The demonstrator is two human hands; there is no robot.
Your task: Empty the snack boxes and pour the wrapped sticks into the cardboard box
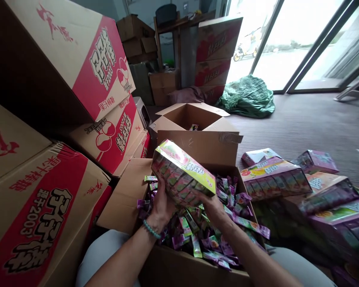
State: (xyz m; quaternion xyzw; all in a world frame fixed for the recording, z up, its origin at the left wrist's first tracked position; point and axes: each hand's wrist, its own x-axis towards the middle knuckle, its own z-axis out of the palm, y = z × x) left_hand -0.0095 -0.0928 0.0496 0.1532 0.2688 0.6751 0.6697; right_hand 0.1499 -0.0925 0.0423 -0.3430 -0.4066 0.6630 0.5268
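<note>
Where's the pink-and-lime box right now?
Near the head view's centre: the box is held between the left hand and right hand, above the open carton of wrapped sticks.

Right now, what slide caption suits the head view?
Left hand and right hand hold a windowed box above an open carton of wrapped packets.

A yellow-green and pink candy display box [184, 171], its clear side showing rows of wrapped pieces, sits tilted in midair above an open cardboard carton [194, 266]. Loose purple and green wrapped candy sticks [211, 242] lie jumbled inside the carton.
</note>
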